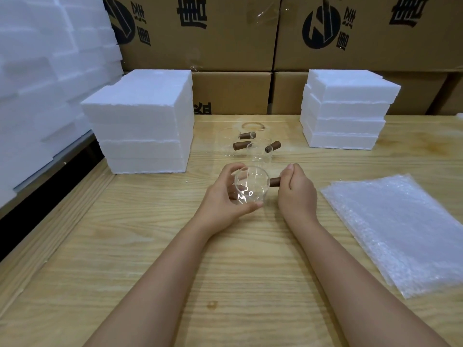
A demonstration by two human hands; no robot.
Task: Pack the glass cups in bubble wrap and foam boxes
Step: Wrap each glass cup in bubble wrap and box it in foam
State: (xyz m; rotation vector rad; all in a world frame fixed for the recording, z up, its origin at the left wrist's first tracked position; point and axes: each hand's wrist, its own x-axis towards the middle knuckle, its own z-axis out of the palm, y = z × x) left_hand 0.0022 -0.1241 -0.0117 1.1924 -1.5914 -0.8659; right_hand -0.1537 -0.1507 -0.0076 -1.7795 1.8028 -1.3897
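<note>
Head view, read from left to right. A loose wall of foam slabs (37, 71) fills the left edge. Next to it, a stack of foam boxes (140, 121) stands on the tabletop (175, 259), probably placed within reach so that each wrapped cup can go straight in.

The left hand (225, 196) cups the clear body of a glass cup (250, 186). Its grip is curled, with the fingers behind the glass and the thumb along its near lower edge. This wide hold likely steadies a smooth, fragile wall. The cup sits at the centre of the tabletop, in front of the person; whether it rests on the wood or hangs just above it cannot be told.

Its brown wooden handle (274, 182) sticks out to the right, so the cup's long axis runs across the view, body left and handle right. A round end tilts toward the camera.

Behind it, three more spare cups (258, 151) wait between the stacks, their handles pointing various ways.

The right hand (297, 189) closes its grip on the handle's outer end, fingers folded around it.

Farther right stand a second foam stack (345, 108) and a pile of bubble wrap sheets (400, 226) lying flat beside that hand, presumably the next material needed.

Cardboard cartons (200, 33) line the back.
</note>
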